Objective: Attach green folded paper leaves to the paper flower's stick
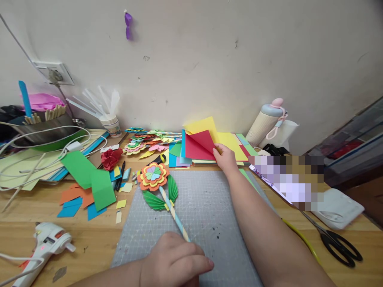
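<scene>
My left hand [176, 257] is closed around the lower stem of a paper flower [154, 176]. The flower has layered orange, yellow and multicoloured petals, two pleated green leaves [154, 199] and a striped blue-and-cream stem [176, 217]. It is held over a grey cutting mat [209, 199]. At the back of the mat, my right hand [226, 159] pinches the edge of a red paper sheet [200, 145], whose corner is lifted and folded over. A raised yellow sheet [206, 125] stands behind it, above a stack of coloured paper; whether my fingers also grip it I cannot tell.
On the left are a glue gun [48, 247], green paper pieces [103, 189], a red crumpled paper flower [111, 158] and a paper cup [110, 125] of glue sticks. Finished paper flowers [143, 145] lie behind. Scissors [338, 243], a phone [272, 181] and a bottle [263, 123] are right.
</scene>
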`<state>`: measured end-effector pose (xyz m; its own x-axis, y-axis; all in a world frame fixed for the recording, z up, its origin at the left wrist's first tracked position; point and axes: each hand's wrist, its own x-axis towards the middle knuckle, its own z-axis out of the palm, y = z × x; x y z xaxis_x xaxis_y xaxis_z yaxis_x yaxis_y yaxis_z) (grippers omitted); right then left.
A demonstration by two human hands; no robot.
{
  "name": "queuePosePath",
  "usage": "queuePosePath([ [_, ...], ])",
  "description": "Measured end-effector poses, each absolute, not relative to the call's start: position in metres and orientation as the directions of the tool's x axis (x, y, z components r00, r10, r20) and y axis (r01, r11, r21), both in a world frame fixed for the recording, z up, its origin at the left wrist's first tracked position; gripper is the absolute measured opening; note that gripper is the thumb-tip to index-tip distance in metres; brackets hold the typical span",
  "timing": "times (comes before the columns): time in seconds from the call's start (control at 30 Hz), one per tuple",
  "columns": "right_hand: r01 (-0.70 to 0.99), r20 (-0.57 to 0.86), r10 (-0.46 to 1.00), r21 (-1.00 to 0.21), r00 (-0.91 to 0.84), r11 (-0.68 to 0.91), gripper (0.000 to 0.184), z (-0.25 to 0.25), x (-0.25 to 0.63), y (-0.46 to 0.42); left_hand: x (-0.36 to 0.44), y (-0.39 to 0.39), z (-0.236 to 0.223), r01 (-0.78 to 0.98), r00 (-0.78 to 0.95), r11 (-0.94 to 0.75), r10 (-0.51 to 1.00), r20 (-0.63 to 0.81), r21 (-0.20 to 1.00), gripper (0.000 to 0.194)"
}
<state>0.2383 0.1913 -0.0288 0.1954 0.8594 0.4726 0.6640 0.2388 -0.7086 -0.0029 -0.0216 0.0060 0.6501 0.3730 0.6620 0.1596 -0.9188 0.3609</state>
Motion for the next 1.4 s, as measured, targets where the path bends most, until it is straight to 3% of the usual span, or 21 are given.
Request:
queuePosePath([
  [0.13,0.643,0.467,0.856,-0.730,0.224,0.230,0.026,-0.026,0.238,0.189,-0.003,-0.021,0.007,0.154,0.642,-0.917,0.376,0.668,0.367,0.019],
  [0.3,0.621,0.470,0.853,-0.744,0.227,0.245,0.034,-0.025,0.238,0.187,-0.003,-0.019,0.007,0.146,0.653,-0.910,0.383,0.653,0.388,0.020],
  [0.43,0.634,0.496,0.844,-0.724,0.203,0.272,0.026,-0.025,0.240,0.188,-0.004,-0.019,0.005,0.139,0.657,-0.909,0.381,0.651,0.392,0.019],
  [0.73,0.661,0.499,0.860,-0.611,-0.106,0.436,0.024,-0.030,0.235,0.189,-0.003,-0.020,0.004,0.162,0.649,-0.903,0.402,0.646,0.398,0.020],
  [0.9,0.697,0.626,0.767,-0.613,0.142,0.372,0.047,-0.023,0.241,0.185,-0.002,-0.021,0.007,0.171,0.654,-0.902,0.405,0.639,0.396,0.021],
  [1.07,0.777,0.778,0.478,-0.571,0.408,0.266,0.054,-0.009,0.251,0.174,-0.002,-0.021,0.006,0.172,0.649,-0.897,0.414,0.638,0.406,0.020],
  [1.13,0.819,0.828,0.451,-0.491,0.333,0.298,0.053,-0.006,0.251,0.172,-0.002,-0.021,0.006,0.171,0.661,-0.899,0.408,0.630,0.403,0.020],
  [1.2,0.824,0.831,0.527,-0.418,0.176,0.383,0.052,-0.007,0.248,0.173,-0.003,-0.020,0.006,0.163,0.671,-0.900,0.401,0.624,0.403,0.020],
  [1.4,0.792,0.586,0.795,-0.407,-0.156,0.455,0.040,-0.024,0.242,0.187,-0.002,-0.019,0.007,0.146,0.671,-0.898,0.398,0.626,0.414,0.022],
])
